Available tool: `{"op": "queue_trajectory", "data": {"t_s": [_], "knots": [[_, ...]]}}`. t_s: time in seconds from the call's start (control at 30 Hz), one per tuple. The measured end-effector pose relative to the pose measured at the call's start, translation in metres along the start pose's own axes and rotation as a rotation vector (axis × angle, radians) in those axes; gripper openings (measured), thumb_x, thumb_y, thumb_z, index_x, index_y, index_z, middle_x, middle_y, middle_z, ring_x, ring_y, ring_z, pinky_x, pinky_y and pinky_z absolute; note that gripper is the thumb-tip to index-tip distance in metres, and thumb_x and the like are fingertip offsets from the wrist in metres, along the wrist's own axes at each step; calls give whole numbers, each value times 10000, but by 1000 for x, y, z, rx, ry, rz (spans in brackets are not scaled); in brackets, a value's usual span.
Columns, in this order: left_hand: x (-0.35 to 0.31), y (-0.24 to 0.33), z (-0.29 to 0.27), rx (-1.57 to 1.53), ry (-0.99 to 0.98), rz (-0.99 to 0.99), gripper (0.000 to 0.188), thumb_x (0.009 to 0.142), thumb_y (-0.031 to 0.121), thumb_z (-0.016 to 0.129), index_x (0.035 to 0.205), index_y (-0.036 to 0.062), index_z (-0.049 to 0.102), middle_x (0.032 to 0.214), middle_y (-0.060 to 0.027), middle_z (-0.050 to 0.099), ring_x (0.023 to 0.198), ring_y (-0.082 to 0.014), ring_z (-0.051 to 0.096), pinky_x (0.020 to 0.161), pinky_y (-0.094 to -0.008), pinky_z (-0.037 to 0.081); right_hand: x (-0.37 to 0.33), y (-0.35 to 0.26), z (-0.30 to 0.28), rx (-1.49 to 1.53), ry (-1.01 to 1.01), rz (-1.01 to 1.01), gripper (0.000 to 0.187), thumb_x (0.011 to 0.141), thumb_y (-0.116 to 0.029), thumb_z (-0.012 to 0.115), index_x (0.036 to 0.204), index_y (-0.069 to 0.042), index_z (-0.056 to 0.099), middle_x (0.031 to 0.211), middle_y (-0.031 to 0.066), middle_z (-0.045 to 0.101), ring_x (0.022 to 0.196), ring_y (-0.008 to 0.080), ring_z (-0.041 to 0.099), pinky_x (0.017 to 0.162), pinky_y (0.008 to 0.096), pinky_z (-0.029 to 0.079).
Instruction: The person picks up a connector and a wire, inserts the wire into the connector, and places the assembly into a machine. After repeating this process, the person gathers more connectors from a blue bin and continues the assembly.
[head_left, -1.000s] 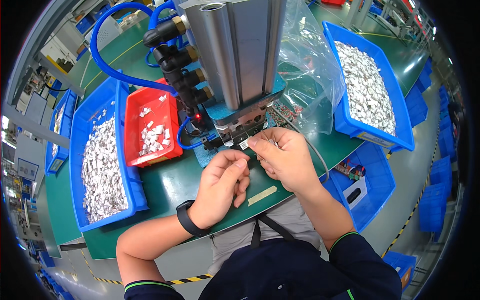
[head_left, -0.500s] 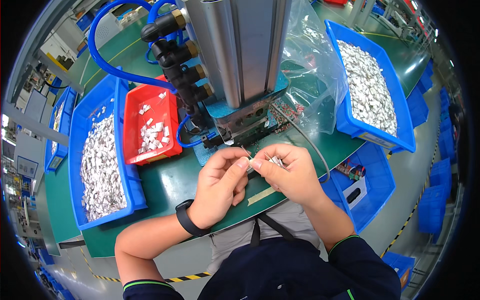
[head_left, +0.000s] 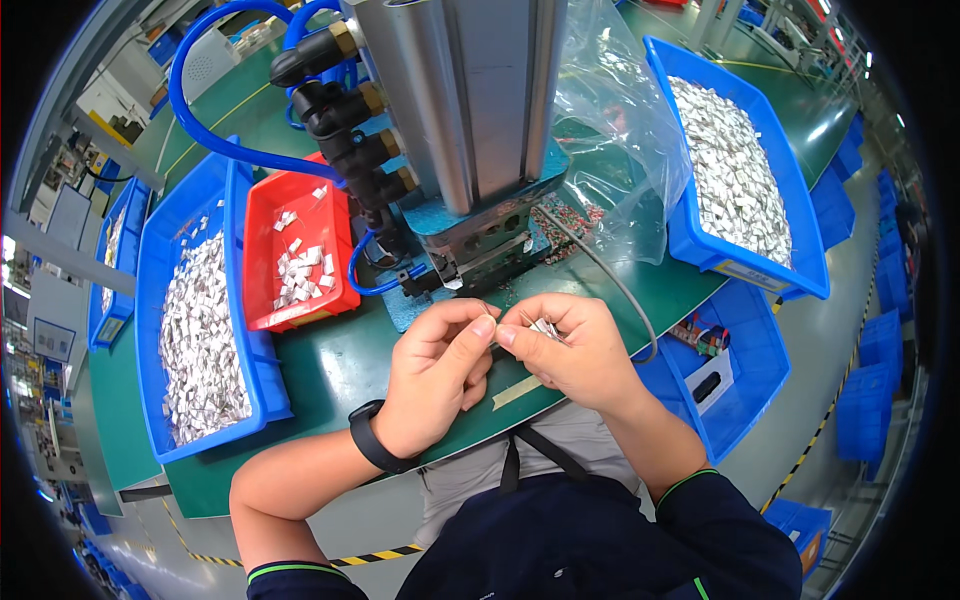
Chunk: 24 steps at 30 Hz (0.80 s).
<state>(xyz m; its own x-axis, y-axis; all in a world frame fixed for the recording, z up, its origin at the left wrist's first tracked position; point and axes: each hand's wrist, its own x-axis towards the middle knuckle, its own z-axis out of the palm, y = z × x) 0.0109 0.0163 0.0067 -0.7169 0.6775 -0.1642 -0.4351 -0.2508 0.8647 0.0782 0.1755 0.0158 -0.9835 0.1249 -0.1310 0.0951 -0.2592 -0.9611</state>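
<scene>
My left hand (head_left: 438,375) and my right hand (head_left: 570,350) meet over the green table (head_left: 330,370), just in front of a grey pneumatic press (head_left: 480,120). Small silver metal parts (head_left: 543,327) lie in my right hand's curled fingers. My left thumb and forefinger pinch toward them at the fingertips; what they grip is too small to tell. A black watch is on my left wrist.
A blue bin (head_left: 165,300) of silver parts stands at the left, a red bin (head_left: 262,250) with a few parts beside it. Another blue bin (head_left: 700,200) of parts is at the right, a clear plastic bag (head_left: 620,130) next to it. Blue hoses loop off the press.
Both hands have drawn back from the press's base toward me. They now hold the small parts together over the table.
</scene>
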Motion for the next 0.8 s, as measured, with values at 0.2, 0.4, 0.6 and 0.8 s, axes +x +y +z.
{"op": "queue_trajectory", "data": {"t_s": [0.2, 0.4, 0.6, 0.8], "knots": [[1, -3, 1, 11, -12, 26, 176, 955, 148, 509, 1121, 93, 492, 777, -21, 476, 548, -90, 394, 403, -209, 308, -26, -54, -32, 27, -96, 192, 132, 873, -140, 662, 908, -13, 668, 704, -41, 594, 609, 3, 489, 502, 174, 367], [-6, 3, 7, 50, 18, 17, 136, 961, 153, 475, 1087, 100, 477, 798, -20, 477, 547, -87, 391, 397, -208, 305, -27, -153, -134, -678, 364, -119, 179, 841, -223, 672, 862, -45, 664, 627, -30, 539, 484, 28, 440, 403, 208, 330], [-1, 1, 11, 60, 18, 15, 144, 956, 154, 481, 1088, 97, 470, 786, -25, 473, 534, -90, 396, 378, -209, 307, 2, -164, -247, -683, 211, 262, 305, 848, -126, 641, 1097, 24, 549, 716, 39, 566, 574, 93, 533, 485, 225, 428], [-2, 3, 11, 64, 56, 9, 154, 954, 137, 488, 1087, 71, 445, 769, -32, 451, 539, -92, 405, 385, -211, 342, 10, -160, -269, -468, 74, 292, 357, 857, -5, 573, 1194, 45, 465, 929, 134, 614, 858, 179, 644, 746, 289, 540]]}}
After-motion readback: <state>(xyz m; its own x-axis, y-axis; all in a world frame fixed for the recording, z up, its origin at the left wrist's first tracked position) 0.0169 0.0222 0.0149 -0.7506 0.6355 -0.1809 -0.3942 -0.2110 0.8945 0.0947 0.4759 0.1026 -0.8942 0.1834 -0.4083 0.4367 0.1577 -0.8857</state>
